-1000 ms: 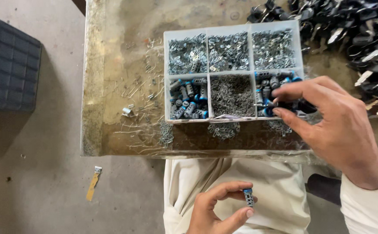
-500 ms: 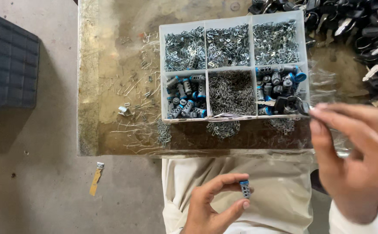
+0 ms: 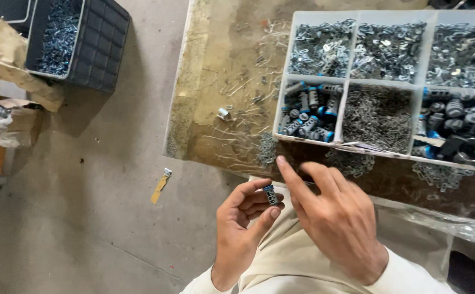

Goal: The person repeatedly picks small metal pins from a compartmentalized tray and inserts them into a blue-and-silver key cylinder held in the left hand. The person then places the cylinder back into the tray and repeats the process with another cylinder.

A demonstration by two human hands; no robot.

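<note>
Since half a second ago the right hand [image 3: 338, 223] has come in from the right and now sits just beside the left hand [image 3: 243, 228], its index finger stretched forward and nothing visibly in its grasp. The left hand pinches a small blue-and-grey cylindrical part [image 3: 270, 195] between thumb and fingertips. Ahead of both hands, on the worn surface [image 3: 221, 81], lies a white compartment tray [image 3: 346, 81] of metal pieces. Far to the left stands a dark crate [image 3: 96, 49].
</note>
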